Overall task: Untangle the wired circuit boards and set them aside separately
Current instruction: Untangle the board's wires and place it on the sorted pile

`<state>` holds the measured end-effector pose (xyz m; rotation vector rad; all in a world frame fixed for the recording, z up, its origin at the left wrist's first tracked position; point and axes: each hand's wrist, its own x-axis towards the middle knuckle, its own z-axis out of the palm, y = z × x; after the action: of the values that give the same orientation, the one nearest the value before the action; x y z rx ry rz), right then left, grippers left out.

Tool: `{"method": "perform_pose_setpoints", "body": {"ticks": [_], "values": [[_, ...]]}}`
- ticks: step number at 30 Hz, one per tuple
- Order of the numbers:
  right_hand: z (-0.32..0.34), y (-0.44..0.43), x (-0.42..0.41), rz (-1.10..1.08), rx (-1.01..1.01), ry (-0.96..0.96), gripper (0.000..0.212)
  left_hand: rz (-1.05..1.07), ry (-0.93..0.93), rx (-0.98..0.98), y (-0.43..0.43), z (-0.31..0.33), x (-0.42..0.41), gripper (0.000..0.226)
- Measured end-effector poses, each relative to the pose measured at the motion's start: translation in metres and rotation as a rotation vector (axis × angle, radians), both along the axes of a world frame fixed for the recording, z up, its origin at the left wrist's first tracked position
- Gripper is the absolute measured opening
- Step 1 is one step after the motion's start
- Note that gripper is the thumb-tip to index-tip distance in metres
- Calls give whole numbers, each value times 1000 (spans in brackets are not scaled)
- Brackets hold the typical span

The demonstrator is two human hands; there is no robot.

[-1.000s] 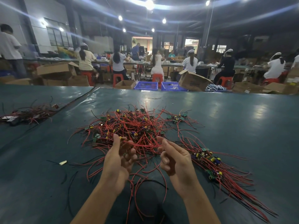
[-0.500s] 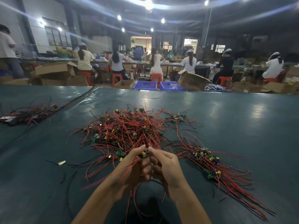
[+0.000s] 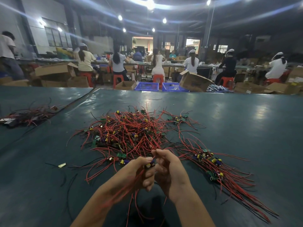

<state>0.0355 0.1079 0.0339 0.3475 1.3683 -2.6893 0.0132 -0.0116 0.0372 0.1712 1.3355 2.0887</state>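
Your left hand (image 3: 136, 172) is clenched round one circuit board (image 3: 150, 165), close to the near edge of the bench (image 3: 237, 122), about mid-width. Only a yellow capacitor and a bit of purple peek out between your fingers; the rest of that board is covered. Your right hand (image 3: 171, 171) sits just beside it, fingers curled, thumb and forefinger pinched on red wires (image 3: 152, 146) that run up into the tangled pile (image 3: 129, 128) at the middle of the bench. Whether you're pinching one strand or several, I can't tell. More red leads trail from under your left palm toward the near edge, blurred, and the frame's bottom cuts them off. Toward the right edge lies a straighter bunch (image 3: 211, 163) of boards, its wires fanning to the near right corner. Over by the left edge there's a smaller heap (image 3: 27, 114), dim and clipped by the frame. A pale scrap (image 3: 62, 165) lies left of your hands; too small to identify.
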Motion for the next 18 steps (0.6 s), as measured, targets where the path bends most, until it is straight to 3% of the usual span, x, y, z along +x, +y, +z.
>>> {"method": "perform_pose_setpoints", "body": {"ticks": [2,5,7,12,15,18], "values": [[0,-1,0,-6,-14,-22,15,-19,17,20,1,8,4,16],[3,4,-1,-44,-101,-46,17,-99,67,-44,-3,8,8,42],[5,14,-4,-100,-146,-63,18,-169,103,-115,-4,15,13,42],[2,35,-6,-202,-199,-57,20,-313,188,-213,-4,20,18,24],[-2,33,-8,-254,-156,-42,17,-256,107,-222,-5,18,19,22],[-3,23,-6,-154,-5,-6,22,-121,121,-369,2,15,3,46]]}}
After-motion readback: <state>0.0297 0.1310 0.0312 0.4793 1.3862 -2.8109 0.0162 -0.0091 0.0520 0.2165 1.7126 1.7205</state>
